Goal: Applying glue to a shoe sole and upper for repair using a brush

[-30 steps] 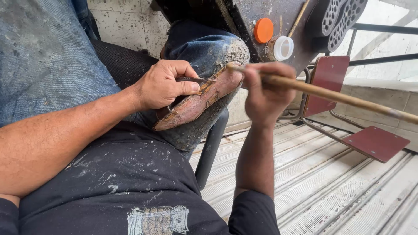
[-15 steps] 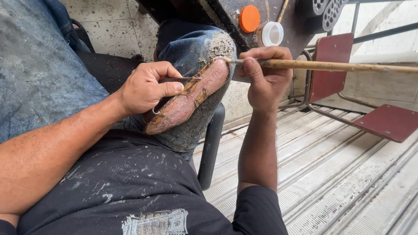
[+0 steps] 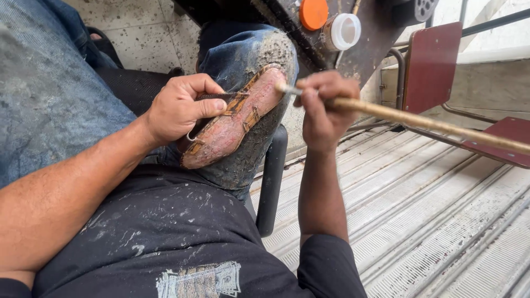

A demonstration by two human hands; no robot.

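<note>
Left hand [image 3: 179, 107] clamps shoe sole [image 3: 229, 127] — right hand [image 3: 323, 105] fisted on brush [image 3: 419, 121].

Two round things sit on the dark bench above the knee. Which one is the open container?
The white jar, right of the orange lid. Its mouth shows a hollow inside, while the orange one is a flat closed disc.

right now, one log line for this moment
left hand: pins shoe sole on knee | right hand: holds long wooden stick, tip at sole's toe end | white jar behind
</note>
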